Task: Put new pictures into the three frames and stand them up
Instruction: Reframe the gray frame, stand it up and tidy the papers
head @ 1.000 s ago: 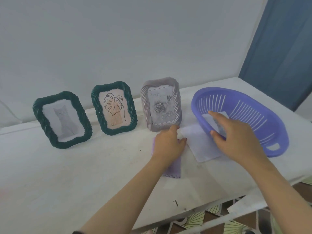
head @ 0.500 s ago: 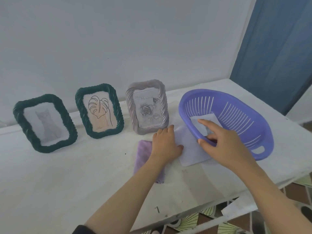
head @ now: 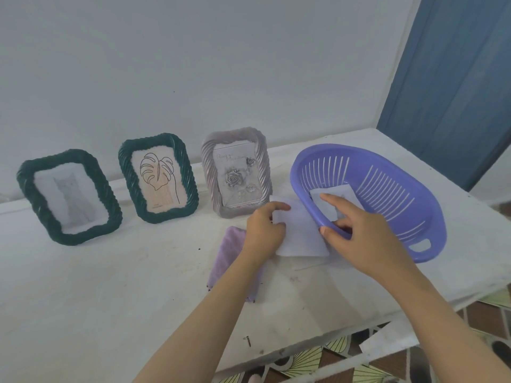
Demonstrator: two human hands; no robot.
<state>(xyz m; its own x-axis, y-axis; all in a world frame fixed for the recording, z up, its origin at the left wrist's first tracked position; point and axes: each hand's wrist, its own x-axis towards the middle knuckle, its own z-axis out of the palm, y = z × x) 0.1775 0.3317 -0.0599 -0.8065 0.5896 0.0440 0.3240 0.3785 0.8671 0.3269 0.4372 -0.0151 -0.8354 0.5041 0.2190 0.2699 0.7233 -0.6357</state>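
Note:
Three frames stand along the wall: a dark green frame with a cat picture [head: 69,196], a dark green frame with a leaf drawing [head: 159,178], and a grey frame with a rose picture [head: 237,171]. In front of the grey frame lies a white paper sheet [head: 300,233], partly under the purple basket [head: 387,200]. My left hand [head: 264,230] pinches the sheet's left edge. My right hand [head: 356,228] grips the basket's near rim, thumb outside and fingers inside. Another picture [head: 347,193] lies inside the basket, partly hidden by my fingers.
A folded lilac cloth [head: 229,261] lies under my left wrist on the white table [head: 96,286]. The table's front edge runs just below my forearms, with patterned floor tiles beyond. A blue door [head: 456,78] stands at the right.
My left hand has moved right from the cloth and taken the sheet's edge. My right hand has closed on the basket's rim. The view has shifted right.

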